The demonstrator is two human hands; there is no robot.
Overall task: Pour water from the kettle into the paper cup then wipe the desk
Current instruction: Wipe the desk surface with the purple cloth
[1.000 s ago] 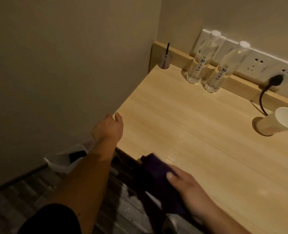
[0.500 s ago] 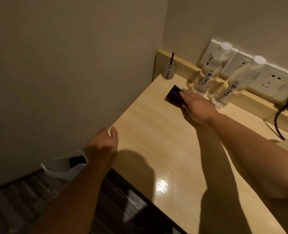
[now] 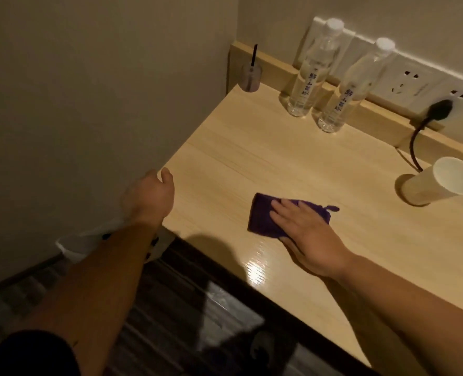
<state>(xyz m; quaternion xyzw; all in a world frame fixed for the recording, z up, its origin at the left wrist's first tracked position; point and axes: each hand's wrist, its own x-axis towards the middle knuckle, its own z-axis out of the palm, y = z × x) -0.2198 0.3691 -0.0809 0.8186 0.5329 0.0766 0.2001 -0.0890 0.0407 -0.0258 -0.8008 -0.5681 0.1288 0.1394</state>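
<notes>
A purple cloth [image 3: 263, 215] lies flat on the light wooden desk [image 3: 252, 147], near its front middle. My right hand [image 3: 306, 234] presses palm-down on the cloth's right half, fingers spread and pointing left. My left hand [image 3: 147, 195] rests on the desk's left front corner, fingers loosely curled with nothing in them. A white paper cup [image 3: 439, 184] stands at the right of the desk; I cannot see what is inside it. The kettle is out of view.
Two clear water bottles [image 3: 311, 74] [image 3: 347, 96] stand at the back by the wall sockets. A small clear holder with a black stick [image 3: 250, 77] sits in the back left corner. A black plug and cord [image 3: 426, 120] run past the cup. A white bin [image 3: 89, 240] sits below the desk's left edge.
My right hand has drawn the cloth from the back by the bottles toward the front middle of the desk. The left hand has stayed on the corner.
</notes>
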